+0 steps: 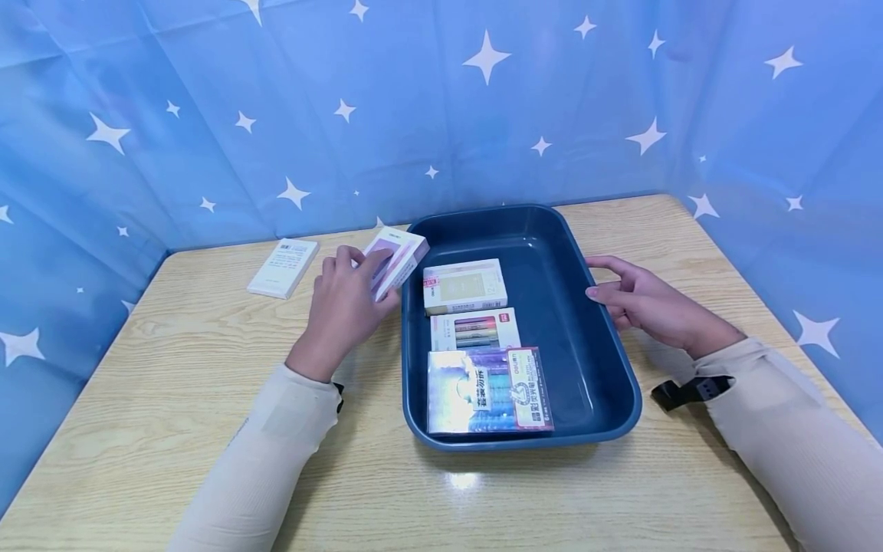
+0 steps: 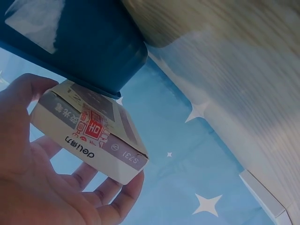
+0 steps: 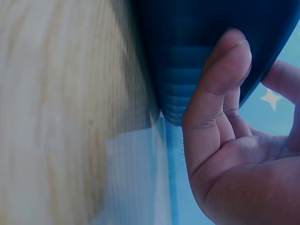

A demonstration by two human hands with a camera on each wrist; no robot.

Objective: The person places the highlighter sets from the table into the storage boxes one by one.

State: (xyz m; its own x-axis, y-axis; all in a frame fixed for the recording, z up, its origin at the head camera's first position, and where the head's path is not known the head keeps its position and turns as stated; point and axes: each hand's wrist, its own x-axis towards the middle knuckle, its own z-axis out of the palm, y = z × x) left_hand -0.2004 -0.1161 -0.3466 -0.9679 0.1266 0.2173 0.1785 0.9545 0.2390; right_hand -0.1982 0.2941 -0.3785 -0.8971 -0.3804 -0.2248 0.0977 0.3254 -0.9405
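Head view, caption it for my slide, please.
Left hand holds a white-and-purple box at the left edge of a blue tray of packs, right hand at the opposite side.

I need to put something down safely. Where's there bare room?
Tray: right of and beyond the three packs. Table: left of the left sleeve, nearer than the white box; also in front of the tray, between left sleeve and right sleeve. Crowded: the tray's left side, under packs, and its far-left rim, where the left hand holds a box.
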